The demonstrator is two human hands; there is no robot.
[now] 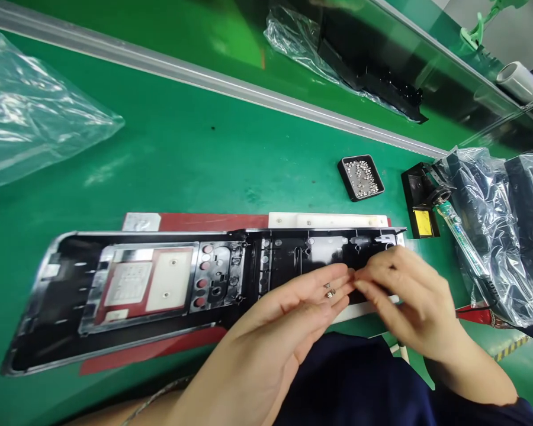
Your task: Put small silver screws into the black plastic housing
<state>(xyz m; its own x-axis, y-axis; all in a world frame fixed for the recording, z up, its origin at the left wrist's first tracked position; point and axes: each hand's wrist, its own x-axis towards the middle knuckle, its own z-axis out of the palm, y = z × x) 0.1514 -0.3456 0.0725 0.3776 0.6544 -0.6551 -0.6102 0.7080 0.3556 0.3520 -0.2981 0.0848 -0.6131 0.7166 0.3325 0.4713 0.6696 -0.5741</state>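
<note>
My left hand (288, 319) is turned palm up, slightly cupped, its fingers together. On those fingers lie a few small shiny metal pieces (330, 291), too small to name surely. My right hand (404, 296) has thumb and forefinger pinched at the left fingertips; whatever sits in the pinch is hidden. Both hands are over the right part of a long black plastic housing (62, 296), which lies with its ribbed inside up. A rectangular window, round holes and screw posts show in it. My hands cover part of its right end.
Under the housing is a red fixture board (195, 222) with white blocks (328, 220). Behind stands a small black tray (344, 177) of silvery pieces. At right are a soldering iron (464, 239), its black stand (411, 195) and bagged black parts (493, 219). A clear plastic bag (39, 112) lies left.
</note>
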